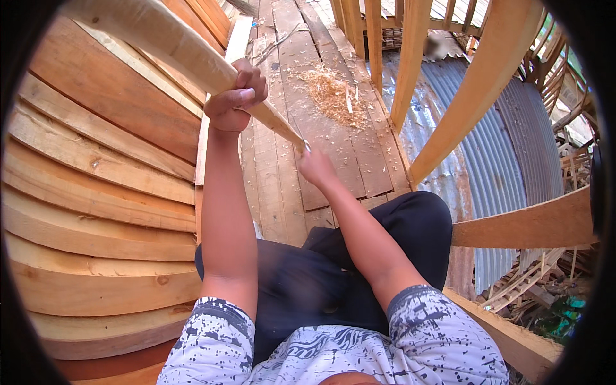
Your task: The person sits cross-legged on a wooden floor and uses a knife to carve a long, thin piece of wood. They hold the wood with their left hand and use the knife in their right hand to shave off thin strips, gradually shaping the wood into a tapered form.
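Closest to the lens is a white shirt with dark splatter print [333, 350], and past that dark trousers [359, 269] on someone crouched on a plank floor [301, 77]. Left hand [236, 96] is fisted tight around a long pale wooden stick [173, 45], thumb across the top, gripping it about midway between its thick upper end near the top-left of the view and its narrow tip. Stick slants down to the right, well above the floorboards. Right hand [316, 165] sits right at that thin lower tip; fingers look curled around the end, but it's turned away from the camera so I honestly can't tell how tight it's closed. Out on the floor boards, toward the far end, there's a pile of wood shavings [333, 93] with loose curls scattered around it. Along the floor's left edge runs a wall of curved overlapping planks [96, 192]. On the right edge, pale curved ribs [475, 83] rise up, with corrugated metal sheeting [507, 147] behind them.
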`<state>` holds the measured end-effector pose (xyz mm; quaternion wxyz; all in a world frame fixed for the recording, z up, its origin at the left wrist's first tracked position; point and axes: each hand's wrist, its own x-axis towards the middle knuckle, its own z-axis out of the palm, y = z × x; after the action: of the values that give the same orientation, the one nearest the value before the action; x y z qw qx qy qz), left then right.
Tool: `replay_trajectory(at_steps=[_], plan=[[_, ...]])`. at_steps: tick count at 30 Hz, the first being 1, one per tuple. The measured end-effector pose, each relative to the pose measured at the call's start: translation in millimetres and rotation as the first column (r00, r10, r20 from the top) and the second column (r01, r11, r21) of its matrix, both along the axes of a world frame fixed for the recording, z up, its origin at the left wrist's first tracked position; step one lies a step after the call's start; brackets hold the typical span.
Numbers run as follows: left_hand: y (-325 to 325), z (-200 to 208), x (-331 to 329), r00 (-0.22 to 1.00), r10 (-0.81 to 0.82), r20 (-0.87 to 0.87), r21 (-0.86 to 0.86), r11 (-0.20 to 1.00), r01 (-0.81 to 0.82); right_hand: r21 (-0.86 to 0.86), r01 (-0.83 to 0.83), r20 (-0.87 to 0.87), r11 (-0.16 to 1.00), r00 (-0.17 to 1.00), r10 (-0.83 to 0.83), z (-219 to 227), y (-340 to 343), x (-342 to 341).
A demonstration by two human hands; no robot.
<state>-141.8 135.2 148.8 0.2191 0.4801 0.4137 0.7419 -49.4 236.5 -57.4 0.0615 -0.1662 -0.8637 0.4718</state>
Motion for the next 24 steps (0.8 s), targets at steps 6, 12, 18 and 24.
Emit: replay_trajectory(at_steps=[6,12,18,24], plan=[[0.2,-6.2,-17.8,0.993,-0.099,0.063,-0.016,0.995,0.101,-0.173,0.052,0.003,0.984,0.999,-0.053,62.8,-16.5,0.1],[13.7,-1.8,-21.9,0.985,-0.169,0.040,-0.034,0.985,0.170,-0.102,0.091,0.083,0.991,0.993,-0.083,-38.5,-4.5,-5.9],[-3.3,-5.3,-21.4,0.997,-0.059,0.050,-0.037,0.997,0.060,-0.255,0.094,-0.024,0.962,0.994,-0.103,41.6,-28.9,-5.7],[9.6,-0.6,-26.4,0.992,-0.114,0.048,-0.010,0.993,0.115,-0.093,0.025,0.076,0.995,0.997,-0.018,-13.7,-17.6,-18.0]])
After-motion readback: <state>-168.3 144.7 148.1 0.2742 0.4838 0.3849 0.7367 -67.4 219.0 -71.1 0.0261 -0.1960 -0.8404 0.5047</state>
